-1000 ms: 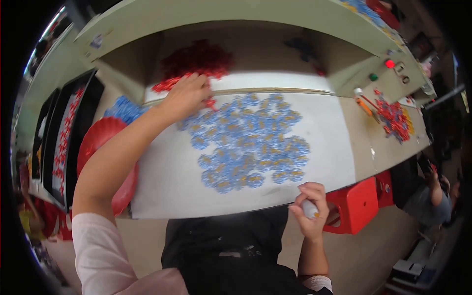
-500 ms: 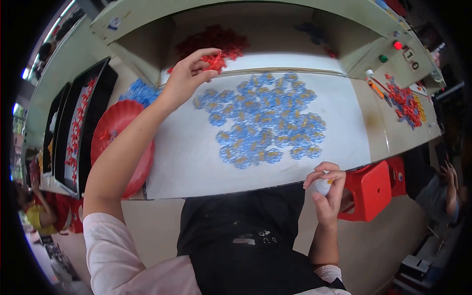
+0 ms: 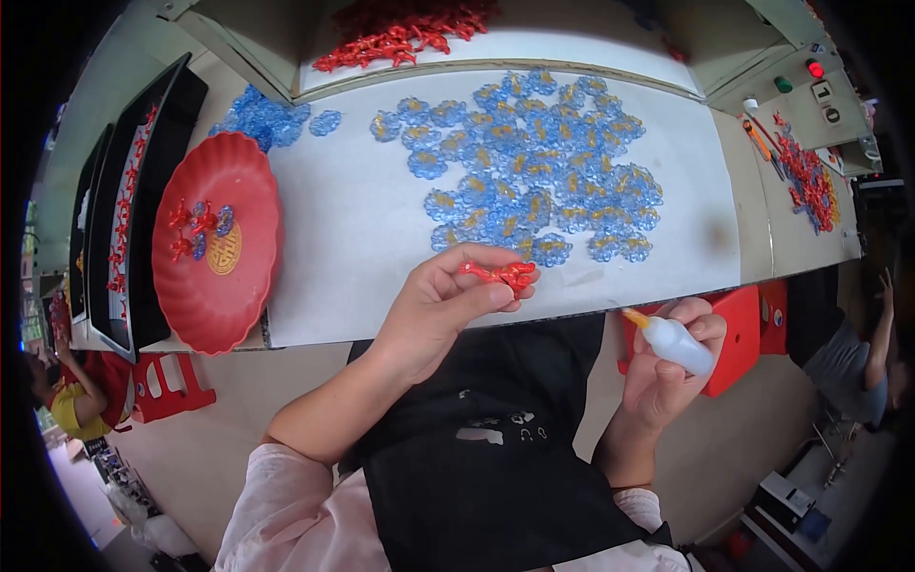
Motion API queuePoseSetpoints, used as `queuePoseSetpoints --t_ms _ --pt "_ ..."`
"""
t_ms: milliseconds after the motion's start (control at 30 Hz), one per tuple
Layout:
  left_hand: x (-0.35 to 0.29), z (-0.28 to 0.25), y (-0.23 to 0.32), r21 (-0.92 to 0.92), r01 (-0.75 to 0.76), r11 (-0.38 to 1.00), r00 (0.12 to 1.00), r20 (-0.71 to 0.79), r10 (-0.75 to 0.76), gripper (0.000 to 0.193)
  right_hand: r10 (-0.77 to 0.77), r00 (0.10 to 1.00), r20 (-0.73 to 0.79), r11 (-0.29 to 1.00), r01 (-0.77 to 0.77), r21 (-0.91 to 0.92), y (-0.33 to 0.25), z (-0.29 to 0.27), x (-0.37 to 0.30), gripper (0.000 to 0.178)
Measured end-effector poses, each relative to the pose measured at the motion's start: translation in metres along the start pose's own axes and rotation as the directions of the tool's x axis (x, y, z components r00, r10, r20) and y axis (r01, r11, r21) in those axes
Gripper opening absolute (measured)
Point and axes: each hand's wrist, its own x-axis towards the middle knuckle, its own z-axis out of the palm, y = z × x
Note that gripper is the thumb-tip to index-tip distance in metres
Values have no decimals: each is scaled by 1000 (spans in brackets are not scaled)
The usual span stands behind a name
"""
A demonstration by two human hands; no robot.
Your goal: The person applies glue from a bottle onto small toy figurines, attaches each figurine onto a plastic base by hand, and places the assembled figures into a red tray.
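My left hand (image 3: 429, 310) is above the front edge of the table, its fingers pinching shiny red plastic figurines (image 3: 505, 275); how many cannot be told. To its right, my right hand (image 3: 667, 381) is wrapped round a small whitish squeeze bottle (image 3: 679, 345), whose yellow-orange nozzle points up and left. Beyond both hands, many clear blue flower-shaped pieces (image 3: 534, 176) with yellow-gold patches lie close together on a white sheet (image 3: 334, 238). A heap of the same red figurines (image 3: 410, 40) sits at the back in the shelf recess.
A red scalloped plate (image 3: 181, 305) with a few assembled pieces stands left, beside a black tray (image 3: 148, 319) of red figurines. Blue pieces (image 3: 257, 119) are heaped behind it. Pens (image 3: 758, 141) and mixed red-blue pieces (image 3: 810, 186) lie right. A red stool (image 3: 742, 329) stands below; people are at both sides.
My left hand has come back from the red heap to the table's front edge with red figurines. My right hand has turned the bottle so its nozzle shows. The view has tilted lower.
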Motion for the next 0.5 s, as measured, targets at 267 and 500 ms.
queuePoseSetpoints --t_ms 267,500 --pt "6 3 -14 262 -172 950 985 23 172 25 -285 930 234 924 331 -191 15 -4 -4 42" --pt "1 2 -15 302 -173 937 984 18 176 25 -278 907 317 894 364 -259 14 0 -10 44"
